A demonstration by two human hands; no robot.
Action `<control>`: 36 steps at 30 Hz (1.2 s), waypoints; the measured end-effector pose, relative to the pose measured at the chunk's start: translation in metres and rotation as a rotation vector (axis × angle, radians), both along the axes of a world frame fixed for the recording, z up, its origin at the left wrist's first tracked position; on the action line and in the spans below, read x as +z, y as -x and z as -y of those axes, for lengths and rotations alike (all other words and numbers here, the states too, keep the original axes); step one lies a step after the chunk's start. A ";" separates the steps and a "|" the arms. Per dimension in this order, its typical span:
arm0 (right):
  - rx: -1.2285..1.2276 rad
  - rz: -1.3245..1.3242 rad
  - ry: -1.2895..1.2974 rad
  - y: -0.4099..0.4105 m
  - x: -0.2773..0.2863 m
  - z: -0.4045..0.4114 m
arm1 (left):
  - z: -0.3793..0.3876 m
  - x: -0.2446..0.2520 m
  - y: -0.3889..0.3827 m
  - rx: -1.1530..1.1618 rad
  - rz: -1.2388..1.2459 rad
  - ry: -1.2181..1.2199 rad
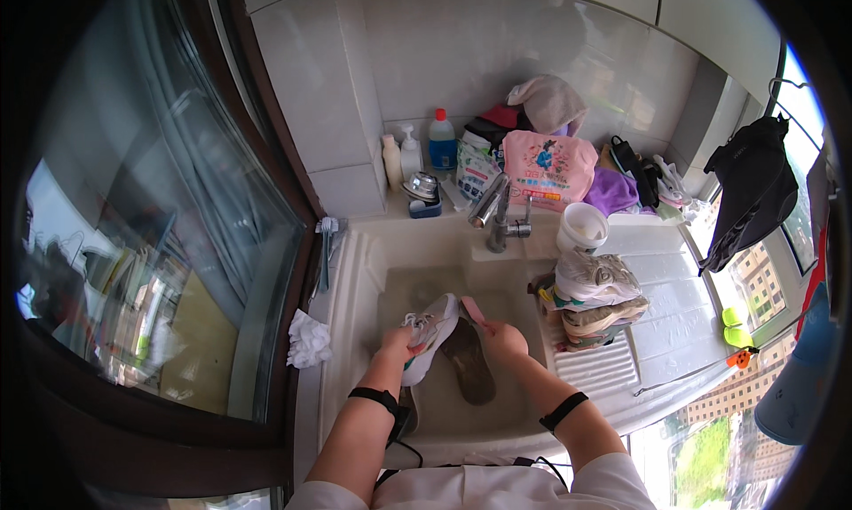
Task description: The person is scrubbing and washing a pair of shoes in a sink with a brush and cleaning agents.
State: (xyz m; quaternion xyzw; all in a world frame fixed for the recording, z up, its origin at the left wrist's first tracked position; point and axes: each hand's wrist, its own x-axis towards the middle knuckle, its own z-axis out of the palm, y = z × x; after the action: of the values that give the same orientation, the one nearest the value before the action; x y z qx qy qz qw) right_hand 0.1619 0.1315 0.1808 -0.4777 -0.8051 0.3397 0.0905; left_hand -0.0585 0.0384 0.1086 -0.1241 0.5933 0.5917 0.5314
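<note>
My left hand grips a white lace-up sneaker, tilted over the sink basin. Between the fingers of my right hand is a pink-handled brush, close to the sneaker's toe. What the brush's working side looks like cannot be made out. Below my hands, murky water covers the basin floor. A dark brown shoe or insole lies in it. Beside my left forearm, part of another shoe or insole shows; the arm hides the rest.
A chrome faucet rises behind the basin. Wet-looking shoes are piled on the ribbed drainboard, near a white tub. A blue bottle and pink bag stand behind. A long-handled brush and crumpled tissue lie left.
</note>
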 end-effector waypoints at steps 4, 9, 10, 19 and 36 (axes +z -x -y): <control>0.248 0.066 -0.001 0.008 0.013 0.041 | -0.013 -0.003 -0.007 -0.213 -0.018 0.050; 0.363 0.189 -0.086 0.033 -0.019 0.050 | -0.001 -0.033 0.009 -0.293 -0.129 0.091; 0.377 0.249 -0.161 0.036 -0.025 0.036 | -0.009 -0.028 0.002 -0.265 -0.135 0.160; 0.448 0.173 -0.063 0.042 0.006 0.064 | 0.026 -0.060 0.029 -0.065 -0.049 -0.144; 0.296 0.556 0.139 -0.009 -0.042 0.019 | 0.032 0.085 0.004 -0.349 -0.554 -0.058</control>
State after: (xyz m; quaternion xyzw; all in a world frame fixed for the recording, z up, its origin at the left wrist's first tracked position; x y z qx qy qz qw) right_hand 0.1705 0.1126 0.1387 -0.4350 -0.8346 0.2599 -0.2162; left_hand -0.0621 0.0060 0.1941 0.1603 0.7106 0.5196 0.4465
